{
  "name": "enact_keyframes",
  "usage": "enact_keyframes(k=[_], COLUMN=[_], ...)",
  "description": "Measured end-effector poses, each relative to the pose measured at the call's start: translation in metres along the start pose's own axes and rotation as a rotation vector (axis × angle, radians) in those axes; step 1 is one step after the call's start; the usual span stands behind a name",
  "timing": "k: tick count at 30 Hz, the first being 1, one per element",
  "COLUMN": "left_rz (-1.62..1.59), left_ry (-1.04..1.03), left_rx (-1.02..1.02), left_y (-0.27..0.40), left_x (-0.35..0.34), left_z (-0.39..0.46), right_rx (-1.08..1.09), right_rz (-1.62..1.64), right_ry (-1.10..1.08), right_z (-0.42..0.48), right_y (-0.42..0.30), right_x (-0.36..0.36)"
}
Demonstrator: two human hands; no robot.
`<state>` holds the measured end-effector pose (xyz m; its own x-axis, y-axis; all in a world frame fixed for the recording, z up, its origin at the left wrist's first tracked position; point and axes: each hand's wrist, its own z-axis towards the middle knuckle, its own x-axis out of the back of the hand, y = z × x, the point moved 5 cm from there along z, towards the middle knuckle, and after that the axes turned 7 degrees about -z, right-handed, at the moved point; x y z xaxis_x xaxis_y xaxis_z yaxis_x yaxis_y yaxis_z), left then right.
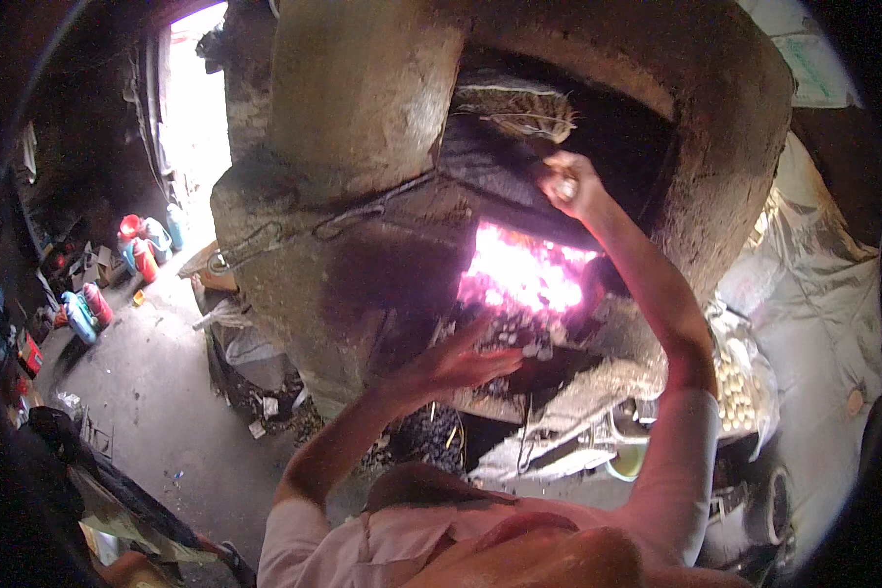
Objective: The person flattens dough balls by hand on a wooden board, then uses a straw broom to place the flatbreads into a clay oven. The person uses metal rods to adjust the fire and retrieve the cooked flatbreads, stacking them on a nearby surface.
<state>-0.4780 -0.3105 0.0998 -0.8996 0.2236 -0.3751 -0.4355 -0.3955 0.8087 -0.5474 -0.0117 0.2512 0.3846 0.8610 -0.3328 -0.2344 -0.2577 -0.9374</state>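
Glowing coals (529, 272) burn bright in the lower opening of a large clay oven (367, 88). My right hand (569, 180) is raised in front of the dark upper opening, its fingers curled around a small thing that I cannot make out. Just beyond it, inside the opening, lies a bundle of straw-like fibre (533, 110). My left hand (485, 364) is held flat below the fire, near grey lumps (518, 331) at its mouth; nothing shows in it. Whether it touches the lumps is unclear.
Metal rods with looped ends (353, 213) lie across the oven's left ledge. Dark coal lumps (430, 441) sit below. A bag of pale round pieces (735, 389) stands at the right, above a round container (775, 507). Several flasks (144, 257) stand on the floor by the bright doorway.
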Motion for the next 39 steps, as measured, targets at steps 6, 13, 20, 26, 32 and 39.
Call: enact_keyframes(k=[6, 13, 20, 26, 32, 39], left_rz=[0.062, -0.011, 0.065, 0.164, 0.099, 0.191], left_ry=[0.853, 1.456, 1.481, 1.169, 1.072, 0.677], left_rx=[-0.179, -0.314, -0.240, -0.288, 0.061, 0.367], left_y=[-0.023, -0.089, -0.096, -0.087, -0.073, -0.125], left_x=[0.019, -0.033, -0.036, -0.037, -0.025, 0.005], left_z=[-0.181, -0.267, -0.259, -0.263, -0.253, -0.200], right_rx=[-0.187, 0.129, 0.238, 0.046, 0.152, 0.186], right_rz=[0.316, 0.389, 0.349, 0.498, 0.118, -0.020], right_ry=[-0.197, -0.111, -0.291, -0.106, -0.193, 0.195], right_z=[0.147, 0.209, 0.187, 0.123, 0.057, -0.158], right_y=[0.022, -0.077, -0.029, -0.007, -0.028, 0.031], right_x=[-0.034, -0.056, -0.061, -0.070, -0.023, -0.020])
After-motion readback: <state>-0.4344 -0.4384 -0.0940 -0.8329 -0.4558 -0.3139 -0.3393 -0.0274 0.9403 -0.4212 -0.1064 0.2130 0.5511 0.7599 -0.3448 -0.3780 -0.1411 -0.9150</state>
